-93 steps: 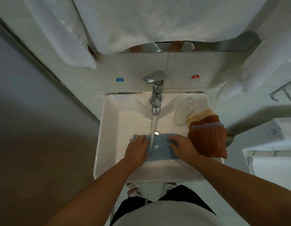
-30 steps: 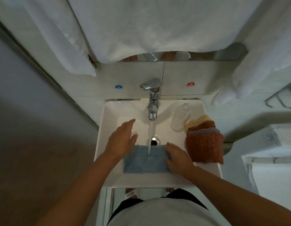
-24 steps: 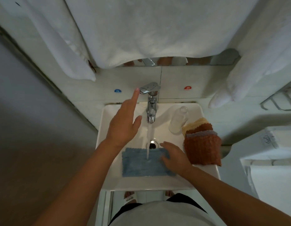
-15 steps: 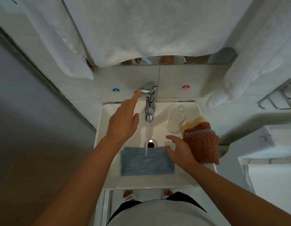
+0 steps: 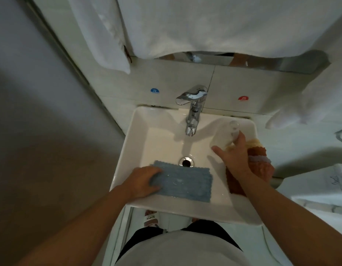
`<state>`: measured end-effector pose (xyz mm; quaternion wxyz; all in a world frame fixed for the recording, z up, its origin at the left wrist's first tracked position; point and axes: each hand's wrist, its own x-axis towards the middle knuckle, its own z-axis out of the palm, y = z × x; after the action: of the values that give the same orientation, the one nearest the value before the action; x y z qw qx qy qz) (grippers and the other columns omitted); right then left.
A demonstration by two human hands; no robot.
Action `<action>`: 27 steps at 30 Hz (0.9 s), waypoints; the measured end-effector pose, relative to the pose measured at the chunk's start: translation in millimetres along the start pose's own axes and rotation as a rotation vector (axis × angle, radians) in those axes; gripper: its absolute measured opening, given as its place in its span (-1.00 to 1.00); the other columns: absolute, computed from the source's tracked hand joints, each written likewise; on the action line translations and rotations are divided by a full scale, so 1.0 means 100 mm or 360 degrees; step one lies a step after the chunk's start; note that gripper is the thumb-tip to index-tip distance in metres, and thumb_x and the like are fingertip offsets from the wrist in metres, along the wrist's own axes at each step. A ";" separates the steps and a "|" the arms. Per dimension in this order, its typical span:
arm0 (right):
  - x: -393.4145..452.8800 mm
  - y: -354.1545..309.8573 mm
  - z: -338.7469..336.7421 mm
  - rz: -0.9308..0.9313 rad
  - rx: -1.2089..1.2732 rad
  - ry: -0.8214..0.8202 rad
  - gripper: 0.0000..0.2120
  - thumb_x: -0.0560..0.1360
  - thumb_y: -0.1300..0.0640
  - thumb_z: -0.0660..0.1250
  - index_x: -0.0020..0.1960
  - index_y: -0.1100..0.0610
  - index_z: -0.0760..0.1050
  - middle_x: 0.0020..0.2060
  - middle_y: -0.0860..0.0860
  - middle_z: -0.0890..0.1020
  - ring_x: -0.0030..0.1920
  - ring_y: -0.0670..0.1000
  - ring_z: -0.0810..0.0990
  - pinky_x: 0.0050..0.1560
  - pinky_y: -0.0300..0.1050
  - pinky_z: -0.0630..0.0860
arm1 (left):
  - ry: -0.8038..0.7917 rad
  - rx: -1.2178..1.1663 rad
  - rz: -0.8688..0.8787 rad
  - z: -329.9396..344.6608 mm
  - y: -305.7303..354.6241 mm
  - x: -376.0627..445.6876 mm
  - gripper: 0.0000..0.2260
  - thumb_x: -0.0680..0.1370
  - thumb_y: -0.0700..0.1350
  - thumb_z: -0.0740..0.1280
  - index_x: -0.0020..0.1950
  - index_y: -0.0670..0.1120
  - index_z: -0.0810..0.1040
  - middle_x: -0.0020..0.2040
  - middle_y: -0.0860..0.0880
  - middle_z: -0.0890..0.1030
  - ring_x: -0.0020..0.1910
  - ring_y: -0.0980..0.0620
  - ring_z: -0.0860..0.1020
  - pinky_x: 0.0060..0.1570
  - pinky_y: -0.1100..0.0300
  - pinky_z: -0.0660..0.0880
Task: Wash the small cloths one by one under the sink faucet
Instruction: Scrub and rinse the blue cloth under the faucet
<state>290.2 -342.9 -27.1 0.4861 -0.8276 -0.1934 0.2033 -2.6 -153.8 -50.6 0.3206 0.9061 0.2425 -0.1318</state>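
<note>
A wet blue cloth (image 5: 187,182) lies flat in the front of the white sink (image 5: 139,131), just in front of the drain (image 5: 186,162). My left hand (image 5: 143,182) grips the cloth's left edge, fingers curled over it. No water runs from the chrome faucet (image 5: 192,112). My right hand (image 5: 234,156) reaches to the sink's right side, fingers straight against a clear bottle (image 5: 223,136), thumb spread below it. A stack of small cloths (image 5: 261,167), brown, purple and yellow, sits on the right rim, partly hidden by that hand.
White towels (image 5: 204,25) hang low over the wall behind the faucet and at the right (image 5: 310,96). A grey wall closes off the left side. A white fixture (image 5: 323,189) stands to the right of the sink.
My left hand came down from the faucet handle and took the cloth's left edge. The water stream has stopped. My right hand left the cloth and moved up right to the bottle.
</note>
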 end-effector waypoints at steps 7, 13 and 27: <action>0.17 -0.07 -0.01 0.0010 0.0288 -0.0066 -0.44 0.35 0.27 0.62 0.29 0.10 0.52 0.11 -0.06 0.66 0.04 -0.21 0.65 0.01 -0.31 0.59 | 0.0094 0.0133 -0.0058 0.21 -0.09 0.03 -0.37 0.43 0.00 0.50 0.49 0.10 0.43 0.47 0.05 0.44 0.44 0.00 0.39 0.38 0.01 0.27; -0.03 -0.04 -0.05 -0.0070 0.0189 -0.0275 -0.48 0.32 0.20 0.65 0.24 0.04 0.59 0.10 -0.04 0.70 0.11 0.03 0.67 0.14 -0.01 0.62 | 0.0130 0.0180 -0.0034 0.29 -0.12 0.05 -0.41 0.48 0.01 0.47 0.50 0.09 0.42 0.50 0.07 0.39 0.49 0.02 0.34 0.41 0.04 0.21; -0.44 0.00 0.07 -0.0340 -0.0034 -0.0449 -0.42 0.39 0.37 0.55 0.35 0.05 0.55 0.24 -0.03 0.61 0.22 -0.06 0.57 0.21 0.00 0.60 | 0.0096 0.0160 -0.0065 0.24 0.00 0.07 -0.43 0.43 -0.04 0.50 0.44 0.06 0.49 0.42 0.01 0.47 0.41 -0.04 0.41 0.35 0.02 0.36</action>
<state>249.3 -361.0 -23.9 0.4642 -0.7707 -0.3486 0.2626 1.1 -166.9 -71.6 0.2644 0.9196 0.2635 -0.1228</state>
